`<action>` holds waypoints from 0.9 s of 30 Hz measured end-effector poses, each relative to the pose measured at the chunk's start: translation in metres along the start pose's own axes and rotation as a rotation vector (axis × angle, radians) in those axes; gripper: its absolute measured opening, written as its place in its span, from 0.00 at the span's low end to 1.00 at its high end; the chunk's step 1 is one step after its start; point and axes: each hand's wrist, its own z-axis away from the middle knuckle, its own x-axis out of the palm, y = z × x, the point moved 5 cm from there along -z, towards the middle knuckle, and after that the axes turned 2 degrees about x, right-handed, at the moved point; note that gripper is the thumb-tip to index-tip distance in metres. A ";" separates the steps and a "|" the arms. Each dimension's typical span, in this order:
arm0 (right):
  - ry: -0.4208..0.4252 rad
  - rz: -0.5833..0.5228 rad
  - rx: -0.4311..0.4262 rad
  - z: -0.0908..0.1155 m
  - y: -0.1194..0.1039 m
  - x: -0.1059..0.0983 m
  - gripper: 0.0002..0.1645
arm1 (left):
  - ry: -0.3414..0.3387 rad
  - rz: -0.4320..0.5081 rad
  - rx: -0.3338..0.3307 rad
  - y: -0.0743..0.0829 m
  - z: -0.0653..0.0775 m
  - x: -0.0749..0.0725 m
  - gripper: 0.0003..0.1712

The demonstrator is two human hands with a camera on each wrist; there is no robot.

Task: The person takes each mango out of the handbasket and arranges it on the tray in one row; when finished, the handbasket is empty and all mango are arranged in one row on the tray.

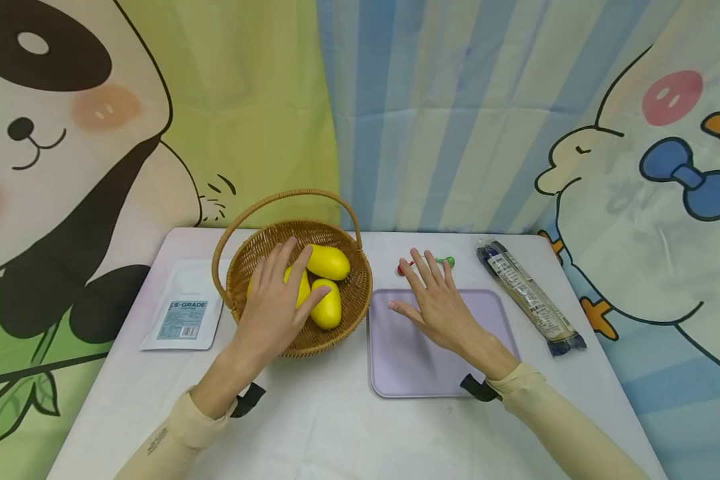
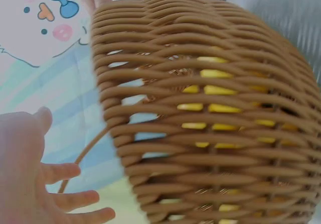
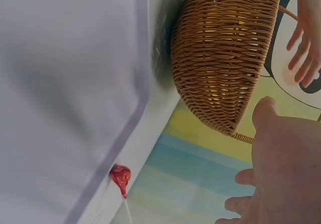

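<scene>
My left hand (image 1: 276,293) hovers with spread fingers over a brown wicker basket (image 1: 351,313) that has a raised handle. Inside the basket lie several smooth yellow mangoes (image 1: 327,305), one partly hidden by that hand. In the left wrist view the fingers stay outside the woven wall (image 2: 210,133), and yellow shows through its gaps. Over a light purple tray (image 1: 390,373) my right hand (image 1: 441,310) is spread too, holding nothing. Just past its fingertips are lollipops, one with a green wrapper (image 1: 451,261) and one with a red wrapper (image 3: 120,176).
A white pouch labelled S-GRADE (image 1: 183,313) lies left of the basket. To the tray's right is a long, dark-ended plastic packet (image 1: 531,293), set at a slant. Printed curtains (image 1: 432,120) hang behind the white table (image 1: 312,427).
</scene>
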 end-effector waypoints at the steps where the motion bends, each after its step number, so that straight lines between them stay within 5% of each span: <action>1: 0.001 0.000 -0.001 0.000 0.000 0.000 0.52 | 0.024 0.011 0.011 0.001 0.000 -0.003 0.43; 8: 0.012 -0.007 -0.009 -0.001 -0.003 -0.003 0.51 | 0.245 0.061 0.114 0.008 0.008 -0.027 0.34; 17: 0.042 -0.015 -0.031 -0.002 -0.011 -0.007 0.48 | 0.638 0.134 0.267 0.012 0.023 -0.056 0.22; 22: 0.055 -0.009 -0.044 -0.003 -0.016 -0.011 0.48 | 0.822 0.198 0.231 0.006 0.035 -0.067 0.19; 27: 0.056 -0.011 -0.054 -0.004 -0.019 -0.013 0.48 | 0.858 0.232 0.132 -0.007 0.043 -0.069 0.20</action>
